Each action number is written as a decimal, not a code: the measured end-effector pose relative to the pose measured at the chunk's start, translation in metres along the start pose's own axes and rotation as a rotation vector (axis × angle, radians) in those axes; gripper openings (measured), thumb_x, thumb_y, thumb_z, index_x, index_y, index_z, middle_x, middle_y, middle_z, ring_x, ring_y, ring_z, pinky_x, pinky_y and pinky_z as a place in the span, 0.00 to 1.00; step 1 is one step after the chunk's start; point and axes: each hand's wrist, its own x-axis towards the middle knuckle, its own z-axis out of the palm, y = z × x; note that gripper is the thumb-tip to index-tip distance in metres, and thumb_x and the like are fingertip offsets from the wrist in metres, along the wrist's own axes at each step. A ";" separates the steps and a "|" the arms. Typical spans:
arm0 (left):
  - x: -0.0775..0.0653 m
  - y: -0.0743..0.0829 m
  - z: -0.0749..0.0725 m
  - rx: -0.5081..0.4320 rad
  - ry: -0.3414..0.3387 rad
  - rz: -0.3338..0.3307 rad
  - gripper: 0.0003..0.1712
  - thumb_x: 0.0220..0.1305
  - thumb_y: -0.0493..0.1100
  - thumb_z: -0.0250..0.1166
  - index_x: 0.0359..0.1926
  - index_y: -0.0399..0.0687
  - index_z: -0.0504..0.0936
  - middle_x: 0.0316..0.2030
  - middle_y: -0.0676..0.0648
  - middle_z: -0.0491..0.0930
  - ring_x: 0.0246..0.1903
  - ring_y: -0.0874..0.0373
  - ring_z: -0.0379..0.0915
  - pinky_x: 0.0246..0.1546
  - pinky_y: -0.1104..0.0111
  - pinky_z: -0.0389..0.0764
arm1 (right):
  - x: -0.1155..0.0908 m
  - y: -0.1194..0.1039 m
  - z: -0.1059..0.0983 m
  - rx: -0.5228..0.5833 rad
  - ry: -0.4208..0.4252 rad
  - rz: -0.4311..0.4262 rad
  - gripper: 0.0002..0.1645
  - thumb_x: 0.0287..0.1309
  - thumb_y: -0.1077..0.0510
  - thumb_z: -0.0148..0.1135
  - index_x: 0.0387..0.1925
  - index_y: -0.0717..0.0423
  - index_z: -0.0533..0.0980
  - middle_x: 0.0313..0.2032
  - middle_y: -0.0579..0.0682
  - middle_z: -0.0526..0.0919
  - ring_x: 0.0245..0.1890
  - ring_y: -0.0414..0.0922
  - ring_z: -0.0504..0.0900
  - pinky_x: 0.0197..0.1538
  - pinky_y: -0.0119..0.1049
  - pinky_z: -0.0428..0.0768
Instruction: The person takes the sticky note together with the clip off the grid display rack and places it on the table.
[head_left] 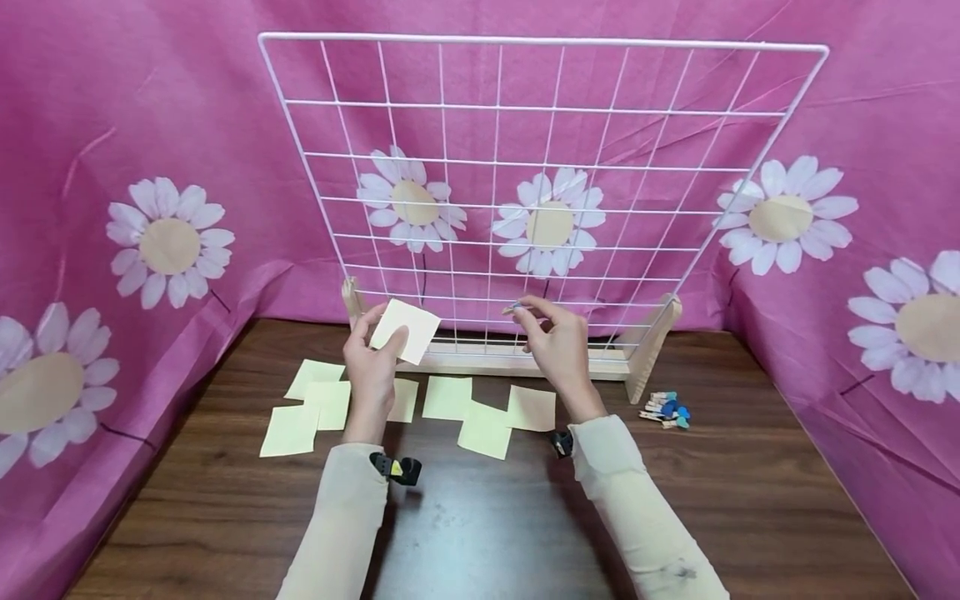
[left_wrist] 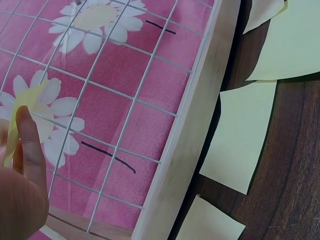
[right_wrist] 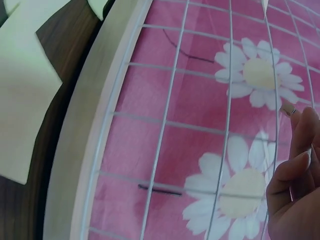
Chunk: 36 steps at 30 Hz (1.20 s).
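Between thumb and fingers my left hand (head_left: 372,367) pinches a pale yellow sticky note (head_left: 411,335), raised in front of the lower left of a white wire grid panel (head_left: 555,108). The left wrist view shows that note (left_wrist: 31,100) nearly edge-on. My right hand (head_left: 561,346) pinches a small clothespin (head_left: 512,309) in front of the lower middle of the grid. Only the wooden tip of the clothespin (right_wrist: 288,108) shows in the right wrist view; the fingers hide the rest.
Several yellow sticky notes (head_left: 448,397) lie on the dark wooden table (head_left: 480,533) before the grid. A small pile of clothespins (head_left: 664,411) with blue decorations is at the right. Wooden feet, such as the right one (head_left: 651,350), hold the grid upright. Pink flowered cloth (head_left: 187,100) hangs behind.
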 end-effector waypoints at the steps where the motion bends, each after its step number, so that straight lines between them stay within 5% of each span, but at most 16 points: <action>1: -0.001 0.001 0.000 0.006 -0.001 0.001 0.27 0.59 0.22 0.65 0.60 0.35 0.78 0.43 0.45 0.77 0.39 0.56 0.77 0.30 0.69 0.88 | -0.001 0.001 -0.002 -0.006 0.004 0.005 0.06 0.67 0.62 0.66 0.40 0.59 0.87 0.32 0.53 0.89 0.11 0.50 0.78 0.11 0.25 0.69; 6: -0.004 0.002 0.001 0.033 -0.009 0.004 0.26 0.57 0.22 0.66 0.58 0.34 0.79 0.41 0.46 0.80 0.37 0.58 0.78 0.28 0.71 0.87 | -0.006 0.006 -0.009 -0.029 0.017 0.037 0.07 0.66 0.62 0.66 0.42 0.60 0.87 0.32 0.55 0.89 0.12 0.55 0.80 0.12 0.25 0.72; 20: -0.009 -0.003 0.003 0.109 -0.057 0.060 0.20 0.58 0.25 0.68 0.53 0.33 0.83 0.33 0.42 0.83 0.31 0.61 0.79 0.28 0.73 0.84 | -0.016 0.018 -0.037 -0.143 0.074 0.037 0.09 0.64 0.63 0.68 0.44 0.61 0.87 0.24 0.55 0.87 0.11 0.34 0.76 0.12 0.21 0.67; 28: -0.011 -0.007 0.004 0.093 -0.064 0.062 0.17 0.59 0.24 0.67 0.51 0.28 0.82 0.34 0.44 0.87 0.31 0.62 0.81 0.30 0.74 0.84 | -0.019 0.019 -0.047 -0.139 0.057 0.057 0.10 0.65 0.62 0.68 0.46 0.61 0.86 0.25 0.56 0.87 0.12 0.49 0.80 0.14 0.22 0.69; 36: -0.015 -0.011 0.005 0.145 -0.074 0.065 0.13 0.59 0.25 0.68 0.46 0.29 0.82 0.28 0.50 0.86 0.30 0.65 0.81 0.30 0.76 0.82 | -0.022 0.023 -0.059 -0.131 0.074 0.077 0.10 0.64 0.64 0.68 0.45 0.65 0.85 0.23 0.59 0.86 0.11 0.36 0.77 0.17 0.20 0.72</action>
